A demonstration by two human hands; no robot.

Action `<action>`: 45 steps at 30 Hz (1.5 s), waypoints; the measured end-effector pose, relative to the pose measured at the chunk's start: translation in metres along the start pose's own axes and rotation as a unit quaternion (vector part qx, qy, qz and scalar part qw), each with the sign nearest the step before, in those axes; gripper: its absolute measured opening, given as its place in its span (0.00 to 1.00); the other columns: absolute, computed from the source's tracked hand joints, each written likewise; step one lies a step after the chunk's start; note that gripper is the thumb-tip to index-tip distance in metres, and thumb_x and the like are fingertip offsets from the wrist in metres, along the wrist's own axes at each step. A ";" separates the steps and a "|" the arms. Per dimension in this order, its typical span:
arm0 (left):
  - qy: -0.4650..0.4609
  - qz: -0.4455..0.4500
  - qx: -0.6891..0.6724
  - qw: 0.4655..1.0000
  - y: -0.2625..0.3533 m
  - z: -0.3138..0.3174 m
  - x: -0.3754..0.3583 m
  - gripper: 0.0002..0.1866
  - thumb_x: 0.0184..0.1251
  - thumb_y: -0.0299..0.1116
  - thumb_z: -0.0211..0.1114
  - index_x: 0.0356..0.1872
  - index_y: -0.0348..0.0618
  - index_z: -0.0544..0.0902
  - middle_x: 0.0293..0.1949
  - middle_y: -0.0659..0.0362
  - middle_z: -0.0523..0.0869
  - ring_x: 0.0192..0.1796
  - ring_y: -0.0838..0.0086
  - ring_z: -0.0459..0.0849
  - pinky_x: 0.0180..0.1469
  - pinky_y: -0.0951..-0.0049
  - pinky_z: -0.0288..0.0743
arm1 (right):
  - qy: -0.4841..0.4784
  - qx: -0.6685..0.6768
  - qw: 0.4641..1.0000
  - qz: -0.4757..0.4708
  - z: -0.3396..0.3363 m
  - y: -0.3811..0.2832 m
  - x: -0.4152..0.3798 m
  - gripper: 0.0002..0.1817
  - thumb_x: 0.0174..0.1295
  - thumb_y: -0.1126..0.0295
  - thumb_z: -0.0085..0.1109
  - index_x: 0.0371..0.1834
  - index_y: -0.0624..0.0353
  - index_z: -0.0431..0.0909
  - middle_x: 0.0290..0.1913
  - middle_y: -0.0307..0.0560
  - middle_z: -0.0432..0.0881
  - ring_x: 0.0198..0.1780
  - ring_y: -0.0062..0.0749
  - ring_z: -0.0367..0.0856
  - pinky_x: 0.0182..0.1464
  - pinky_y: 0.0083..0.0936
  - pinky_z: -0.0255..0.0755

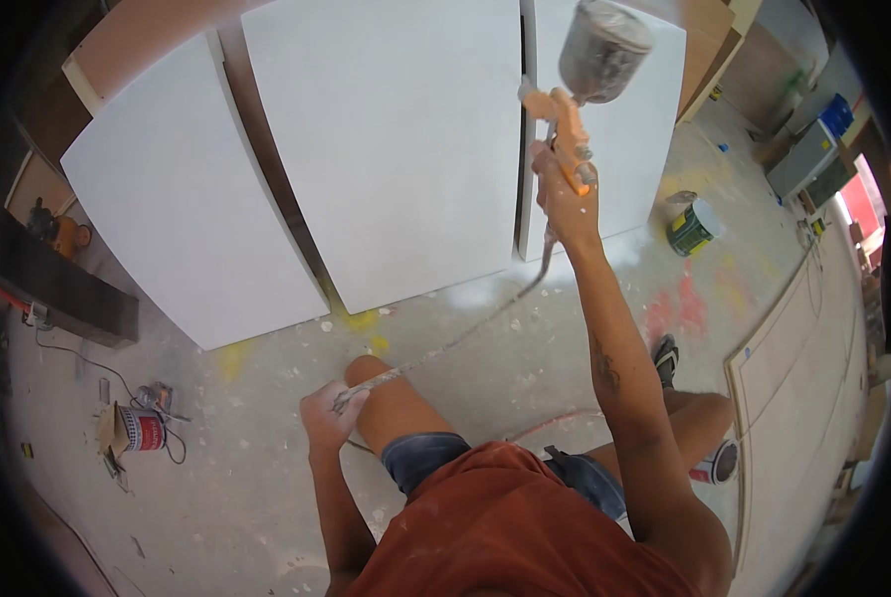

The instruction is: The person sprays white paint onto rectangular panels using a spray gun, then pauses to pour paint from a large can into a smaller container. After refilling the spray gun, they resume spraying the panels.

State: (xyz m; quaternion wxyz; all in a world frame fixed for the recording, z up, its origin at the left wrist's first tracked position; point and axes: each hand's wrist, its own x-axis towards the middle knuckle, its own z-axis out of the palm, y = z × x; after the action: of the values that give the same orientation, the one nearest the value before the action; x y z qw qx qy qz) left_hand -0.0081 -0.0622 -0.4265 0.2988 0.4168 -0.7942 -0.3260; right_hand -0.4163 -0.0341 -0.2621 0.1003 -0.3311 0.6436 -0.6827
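Note:
My right hand [571,207] is wrapped round the handle of an orange spray gun [569,134], held out in front of the white panels. On top of the gun sits a metal paint cup [604,52], tilted and smeared with paint. From the gun's base a paint-spattered air hose [465,330] runs down to my left hand [334,410], which is closed around it beside my knee. Three white panels stand side by side: a left one [182,189], a wide middle one [386,149] and a right one [614,159] partly behind the gun.
A green paint can [692,227] stands on the spattered floor at right. At left are a red-and-white can [145,430] with cords nearby and a dark beam [72,274]. Another can [716,463] is by my leg, near a large flat board [813,398].

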 end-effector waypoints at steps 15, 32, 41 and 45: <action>0.038 -0.029 0.017 0.999 -0.019 -0.019 -0.003 0.19 0.59 0.40 0.78 0.24 0.36 0.79 0.17 0.55 0.74 0.19 0.72 0.67 0.25 0.71 0.66 | -0.126 -0.184 0.934 0.279 -0.070 0.142 -0.157 0.17 0.66 0.58 0.65 0.30 0.59 0.75 0.19 0.32 0.70 0.17 0.16 0.64 0.19 0.21 0.60; 0.035 0.002 0.019 0.999 -0.010 -0.016 0.001 0.21 0.60 0.41 0.77 0.23 0.36 0.77 0.15 0.59 0.68 0.21 0.77 0.63 0.24 0.71 0.60 | 0.010 -0.014 1.000 -0.016 0.012 -0.004 -0.013 0.09 0.71 0.66 0.59 0.42 0.62 0.79 0.23 0.31 0.66 0.23 0.15 0.63 0.26 0.21 0.62; 0.067 -0.031 0.006 0.997 -0.020 -0.020 -0.003 0.16 0.59 0.38 0.78 0.26 0.36 0.82 0.17 0.54 0.75 0.19 0.72 0.69 0.25 0.70 0.67 | -0.110 -0.147 0.970 0.156 -0.041 0.095 -0.116 0.11 0.68 0.67 0.61 0.38 0.66 0.79 0.28 0.37 0.75 0.31 0.22 0.70 0.35 0.27 0.69; 0.052 -0.018 -0.034 0.998 -0.016 -0.013 -0.003 0.20 0.61 0.41 0.77 0.24 0.35 0.79 0.16 0.59 0.67 0.22 0.76 0.62 0.24 0.71 0.60 | -0.147 -0.170 0.942 0.250 -0.058 0.135 -0.163 0.16 0.66 0.62 0.65 0.32 0.67 0.79 0.27 0.41 0.78 0.31 0.26 0.73 0.35 0.31 0.70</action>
State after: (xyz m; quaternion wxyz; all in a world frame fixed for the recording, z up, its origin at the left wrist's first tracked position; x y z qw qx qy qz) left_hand 0.0103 -0.0701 -0.4319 0.3476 0.4372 -0.7584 -0.3359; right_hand -0.3648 0.0846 -0.4394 0.3028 -0.2684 0.7904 -0.4599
